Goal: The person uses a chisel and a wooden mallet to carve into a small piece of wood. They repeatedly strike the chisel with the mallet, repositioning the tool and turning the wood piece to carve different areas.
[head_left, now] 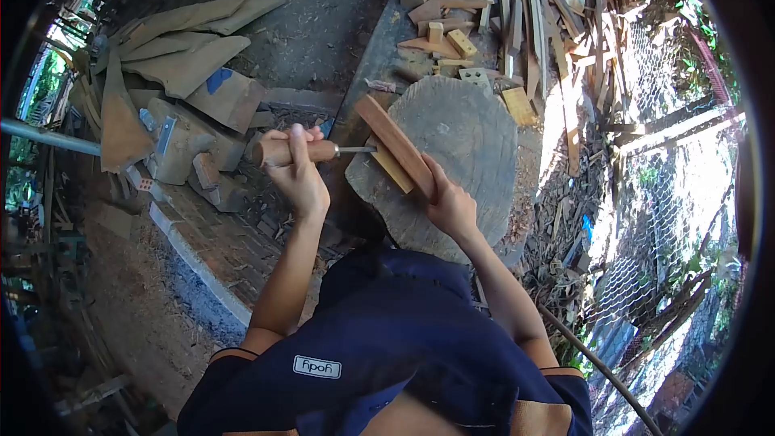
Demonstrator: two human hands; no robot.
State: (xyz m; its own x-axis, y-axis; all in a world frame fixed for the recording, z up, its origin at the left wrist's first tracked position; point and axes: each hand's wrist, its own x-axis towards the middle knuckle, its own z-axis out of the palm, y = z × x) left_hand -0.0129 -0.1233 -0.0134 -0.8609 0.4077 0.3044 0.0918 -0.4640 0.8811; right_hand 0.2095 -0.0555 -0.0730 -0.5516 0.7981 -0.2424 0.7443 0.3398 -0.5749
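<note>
My left hand [300, 173] is closed round the wooden handle of a chisel-like tool [277, 152], whose metal shaft points right. The tip of the shaft is at a small yellowish wood piece [393, 172]; whether it touches is too small to tell. My right hand [452, 208] grips the lower end of a long reddish-brown wooden bar [397, 145], which slants up to the left. The bar and the yellowish piece lie over the left part of a round grey wood stump [472, 141].
Curved wooden boards [190, 64] are piled at the upper left. Wood blocks [462, 43] and long strips [517, 8] lie behind the stump. Wire mesh [646, 226] stands on the right, with a thin pole [597, 363] slanting at the lower right.
</note>
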